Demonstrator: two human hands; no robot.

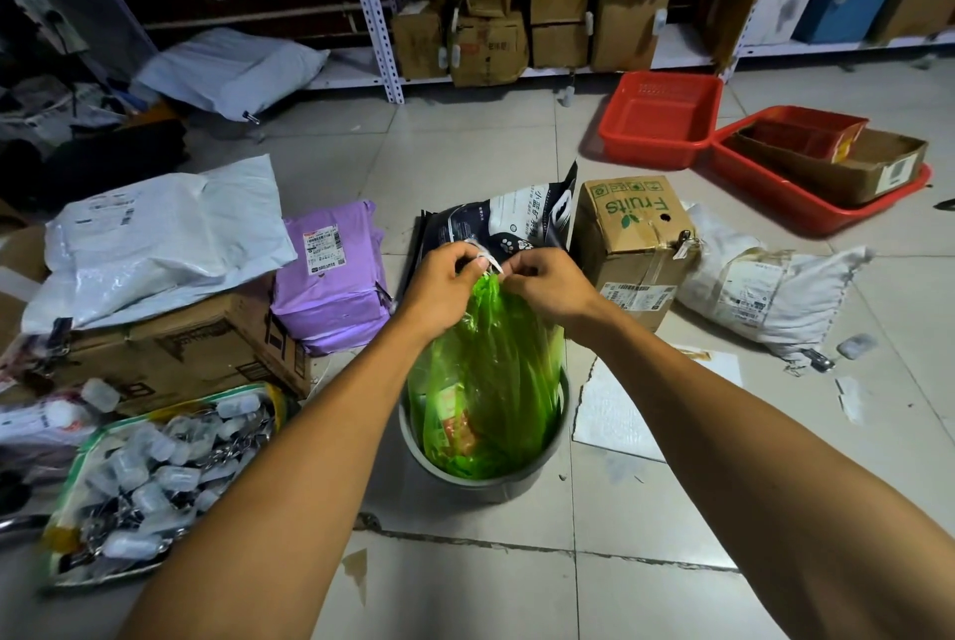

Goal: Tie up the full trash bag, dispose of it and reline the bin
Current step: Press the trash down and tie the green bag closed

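Green trash bag [486, 381] sits inside grey bin [548, 476], neck gathered up. Left hand [444, 285] and right hand [548, 285] both pinch white tie [488, 259] at neck. Tying step in hand, knot seems unfinished. Next: pull tie tight, then lift bag out.

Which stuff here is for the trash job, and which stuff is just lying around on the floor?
For the job:
green trash bag
gray bin
white tie strip
left hand
right hand

Just lying about:
Fruits box
purple parcel
red trays
white mailer bag
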